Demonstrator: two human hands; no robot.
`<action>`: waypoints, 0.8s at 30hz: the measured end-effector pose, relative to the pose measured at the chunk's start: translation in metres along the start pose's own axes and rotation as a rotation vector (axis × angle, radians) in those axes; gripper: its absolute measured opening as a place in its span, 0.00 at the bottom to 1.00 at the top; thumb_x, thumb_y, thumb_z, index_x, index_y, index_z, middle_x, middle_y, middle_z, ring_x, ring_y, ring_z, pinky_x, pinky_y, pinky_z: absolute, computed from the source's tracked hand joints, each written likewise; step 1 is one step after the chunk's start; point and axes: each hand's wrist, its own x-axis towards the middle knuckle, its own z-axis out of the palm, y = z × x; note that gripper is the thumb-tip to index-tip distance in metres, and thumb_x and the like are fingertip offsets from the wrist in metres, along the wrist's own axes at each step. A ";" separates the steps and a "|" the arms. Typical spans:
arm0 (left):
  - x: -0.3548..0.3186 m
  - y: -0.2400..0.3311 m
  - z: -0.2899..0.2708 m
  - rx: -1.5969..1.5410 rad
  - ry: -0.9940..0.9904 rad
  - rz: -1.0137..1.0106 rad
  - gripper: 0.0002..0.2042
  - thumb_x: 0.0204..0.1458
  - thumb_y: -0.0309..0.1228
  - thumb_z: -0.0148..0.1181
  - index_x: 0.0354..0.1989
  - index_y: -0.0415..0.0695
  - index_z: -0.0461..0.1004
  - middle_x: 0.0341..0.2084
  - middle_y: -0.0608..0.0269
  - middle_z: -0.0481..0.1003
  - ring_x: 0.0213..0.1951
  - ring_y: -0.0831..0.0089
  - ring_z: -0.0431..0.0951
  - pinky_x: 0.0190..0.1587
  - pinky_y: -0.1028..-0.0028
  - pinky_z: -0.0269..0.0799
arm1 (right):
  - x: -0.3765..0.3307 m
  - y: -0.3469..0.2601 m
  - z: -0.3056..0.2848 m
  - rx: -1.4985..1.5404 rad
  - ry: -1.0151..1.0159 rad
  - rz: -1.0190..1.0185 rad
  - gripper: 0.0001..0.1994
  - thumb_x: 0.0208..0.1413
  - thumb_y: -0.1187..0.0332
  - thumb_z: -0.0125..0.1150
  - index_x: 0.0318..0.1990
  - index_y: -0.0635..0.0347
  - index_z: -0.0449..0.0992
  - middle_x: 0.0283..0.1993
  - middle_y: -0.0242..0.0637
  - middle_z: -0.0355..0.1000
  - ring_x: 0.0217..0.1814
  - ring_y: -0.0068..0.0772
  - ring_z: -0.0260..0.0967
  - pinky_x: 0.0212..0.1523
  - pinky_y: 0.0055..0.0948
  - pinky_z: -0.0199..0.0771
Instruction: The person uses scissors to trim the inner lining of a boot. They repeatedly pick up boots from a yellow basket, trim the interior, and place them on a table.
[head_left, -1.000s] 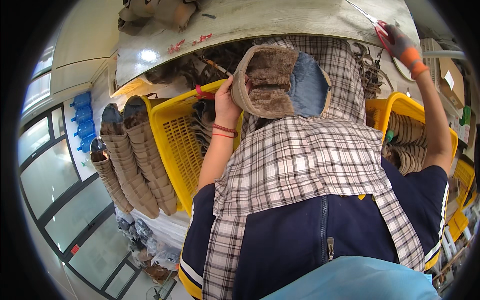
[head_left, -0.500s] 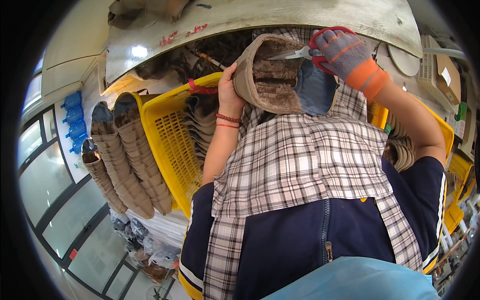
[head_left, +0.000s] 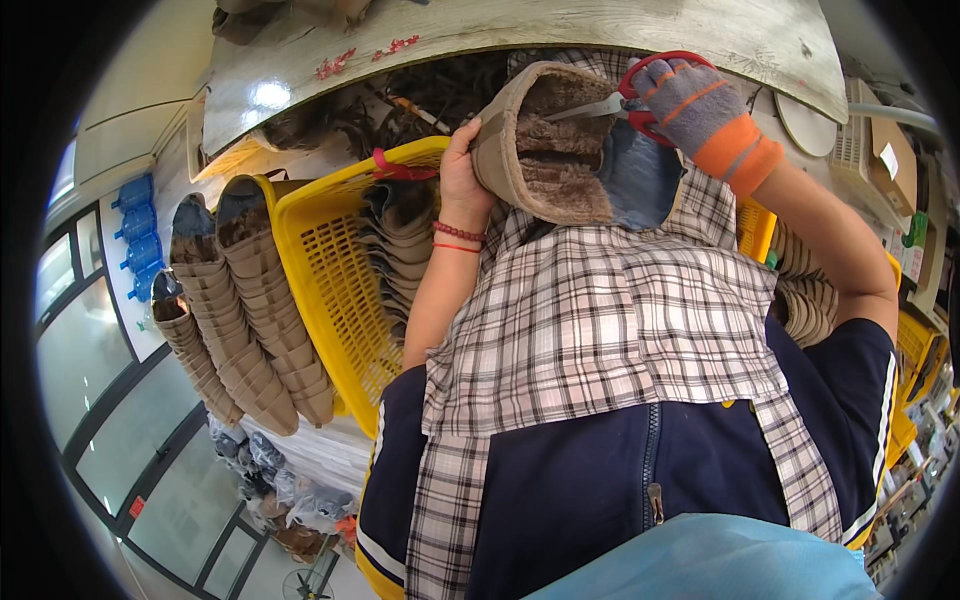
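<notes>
A tan slipper upper (head_left: 507,150) lined with brown fur and some blue fabric is held up over my lap, its hollow side facing me. My bare left hand (head_left: 465,175) grips its left edge, thumb on top; red bracelets circle that wrist. My right hand (head_left: 690,110), in a grey and orange glove, is closed round the red handles of scissors (head_left: 590,108). The scissors' metal blades reach into the upper over the fur; I cannot tell whether they are cutting.
On my left stands a yellow basket (head_left: 325,275) holding stacked uppers, with more tall stacks of tan uppers (head_left: 235,310) beyond it. A pale worktop (head_left: 540,35) runs ahead above the upper. More stacked pieces (head_left: 800,290) sit in a yellow basket on the right.
The upper and both hands have shifted only slightly in the picture. My grip on the upper and on the scissors is the same.
</notes>
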 end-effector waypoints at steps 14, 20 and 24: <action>-0.013 0.023 -0.032 0.204 -0.030 -0.185 0.17 0.59 0.34 0.45 0.48 0.33 0.67 0.51 0.47 0.67 0.51 0.59 0.68 0.50 0.69 0.64 | -0.025 -0.009 -0.027 0.342 -0.090 0.185 0.18 0.44 0.56 0.64 0.40 0.55 0.74 0.37 0.36 0.71 0.43 0.36 0.70 0.40 0.33 0.73; -0.020 0.029 -0.038 0.240 0.024 -0.283 0.19 0.60 0.34 0.43 0.53 0.30 0.62 0.56 0.40 0.61 0.56 0.53 0.64 0.54 0.58 0.65 | -0.026 -0.032 -0.023 0.620 -0.131 0.083 0.16 0.45 0.55 0.62 0.37 0.56 0.73 0.34 0.39 0.71 0.37 0.40 0.70 0.38 0.35 0.70; -0.021 0.029 -0.040 0.271 -0.013 -0.262 0.19 0.60 0.34 0.43 0.54 0.31 0.62 0.55 0.41 0.62 0.55 0.52 0.65 0.50 0.59 0.69 | -0.002 -0.037 -0.023 0.512 -0.348 0.001 0.16 0.47 0.56 0.59 0.39 0.55 0.75 0.33 0.37 0.72 0.38 0.38 0.71 0.38 0.33 0.71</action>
